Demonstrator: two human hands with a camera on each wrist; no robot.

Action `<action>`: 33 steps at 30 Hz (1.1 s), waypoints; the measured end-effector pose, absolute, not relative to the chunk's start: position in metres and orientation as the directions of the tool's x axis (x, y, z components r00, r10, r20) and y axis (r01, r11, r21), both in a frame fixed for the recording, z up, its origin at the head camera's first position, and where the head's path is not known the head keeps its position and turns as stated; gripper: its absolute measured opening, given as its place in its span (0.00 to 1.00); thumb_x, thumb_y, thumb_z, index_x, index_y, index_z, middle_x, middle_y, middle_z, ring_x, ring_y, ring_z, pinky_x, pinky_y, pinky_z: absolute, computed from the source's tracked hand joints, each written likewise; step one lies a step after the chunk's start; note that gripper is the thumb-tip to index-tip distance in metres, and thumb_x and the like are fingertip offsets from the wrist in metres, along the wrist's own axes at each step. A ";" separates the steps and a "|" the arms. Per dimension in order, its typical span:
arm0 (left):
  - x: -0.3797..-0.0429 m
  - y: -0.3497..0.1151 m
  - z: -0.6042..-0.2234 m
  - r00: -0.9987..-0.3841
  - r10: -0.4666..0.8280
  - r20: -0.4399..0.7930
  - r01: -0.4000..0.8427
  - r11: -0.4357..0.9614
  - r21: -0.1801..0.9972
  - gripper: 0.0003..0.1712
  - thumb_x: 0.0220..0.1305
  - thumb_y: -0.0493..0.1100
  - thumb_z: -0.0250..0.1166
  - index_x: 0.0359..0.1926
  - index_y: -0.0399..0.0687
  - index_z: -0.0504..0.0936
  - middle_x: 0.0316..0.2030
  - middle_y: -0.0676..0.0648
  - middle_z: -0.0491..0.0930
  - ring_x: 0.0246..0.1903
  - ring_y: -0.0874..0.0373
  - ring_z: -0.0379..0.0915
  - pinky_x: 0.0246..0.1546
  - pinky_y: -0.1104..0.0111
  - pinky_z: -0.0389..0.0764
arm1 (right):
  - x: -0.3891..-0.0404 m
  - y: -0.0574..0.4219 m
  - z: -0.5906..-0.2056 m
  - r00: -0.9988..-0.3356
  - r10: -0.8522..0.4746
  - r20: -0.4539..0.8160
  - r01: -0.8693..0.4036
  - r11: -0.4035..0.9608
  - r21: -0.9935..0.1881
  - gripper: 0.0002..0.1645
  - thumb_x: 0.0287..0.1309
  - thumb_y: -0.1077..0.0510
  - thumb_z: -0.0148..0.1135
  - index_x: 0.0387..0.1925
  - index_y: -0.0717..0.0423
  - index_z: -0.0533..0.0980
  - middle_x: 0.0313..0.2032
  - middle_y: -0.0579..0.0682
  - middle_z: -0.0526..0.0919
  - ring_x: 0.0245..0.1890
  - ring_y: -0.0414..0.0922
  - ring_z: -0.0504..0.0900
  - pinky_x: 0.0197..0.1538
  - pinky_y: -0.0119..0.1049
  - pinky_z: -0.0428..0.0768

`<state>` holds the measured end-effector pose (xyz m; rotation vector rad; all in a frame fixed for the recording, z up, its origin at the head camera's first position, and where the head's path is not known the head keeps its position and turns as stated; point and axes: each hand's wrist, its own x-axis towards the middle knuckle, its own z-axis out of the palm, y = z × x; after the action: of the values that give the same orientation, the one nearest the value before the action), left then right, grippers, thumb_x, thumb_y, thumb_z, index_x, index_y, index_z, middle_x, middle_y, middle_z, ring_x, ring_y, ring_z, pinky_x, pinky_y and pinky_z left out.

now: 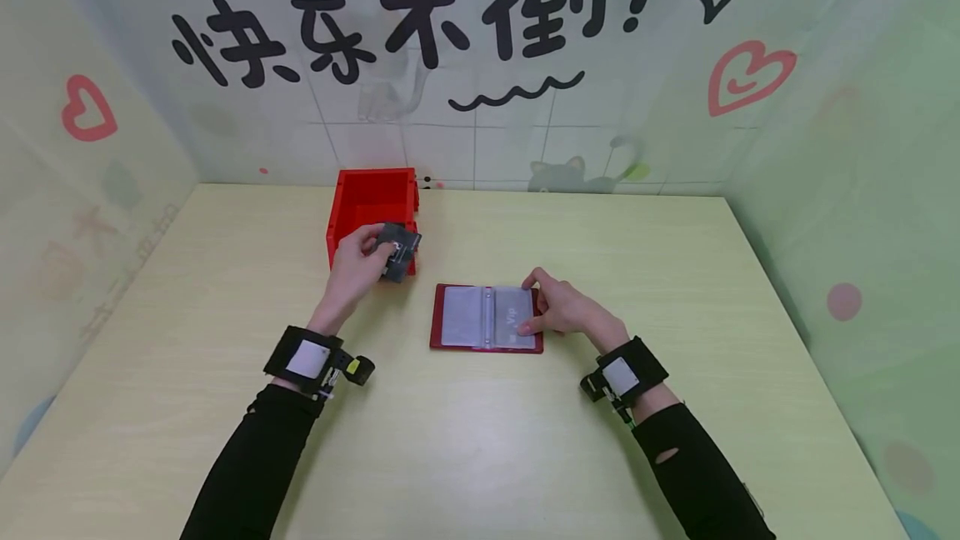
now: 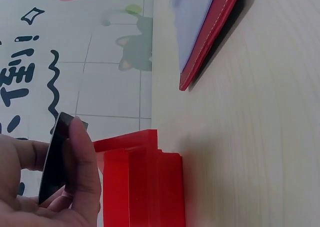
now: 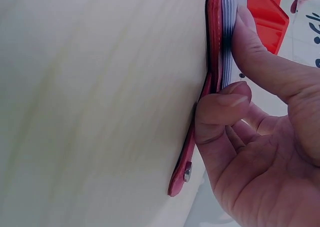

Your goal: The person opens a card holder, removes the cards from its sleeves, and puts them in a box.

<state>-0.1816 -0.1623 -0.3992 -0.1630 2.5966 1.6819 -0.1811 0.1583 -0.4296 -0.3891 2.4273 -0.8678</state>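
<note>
My left hand (image 1: 356, 265) pinches a dark card (image 1: 401, 255) with pale markings between thumb and fingers, above the right edge of a red plastic bin (image 1: 375, 190). Seen edge-on in the left wrist view, the card (image 2: 54, 162) looks thin and flat. To the right, a red card holder (image 1: 437, 323) lies open on the table, showing clear sleeves on both sides of its spine. At its right side is my right hand (image 1: 566, 307), thumb on the sleeve marked "Vip" and fingers bent at the edge. A closure strap (image 3: 181, 169) with a metal snap sticks out below those fingers.
The pale wooden table (image 1: 480, 440) carries the bin and the card holder. A printed curtain (image 1: 480, 148) with large black characters closes off the back, and curtains (image 1: 840, 190) stand along both sides. Each wrist wears a black camera band (image 1: 633, 369).
</note>
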 end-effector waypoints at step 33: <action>-0.226 -0.167 -0.402 -0.985 -0.153 -0.087 -0.168 0.682 0.712 0.36 0.70 0.36 0.59 0.74 0.34 0.57 0.62 0.28 0.72 0.57 0.35 0.74 0.60 0.46 0.78 | -0.176 0.161 -0.432 -0.819 -0.430 -0.381 -0.085 0.747 -0.660 0.38 0.56 0.56 0.74 0.61 0.57 0.62 0.33 0.54 0.70 0.24 0.45 0.70 0.25 0.32 0.69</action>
<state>-0.2261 -0.1667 -0.4015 -0.2729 2.8625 1.2143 -0.1762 0.1606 -0.4320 -0.3881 2.4220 -0.8803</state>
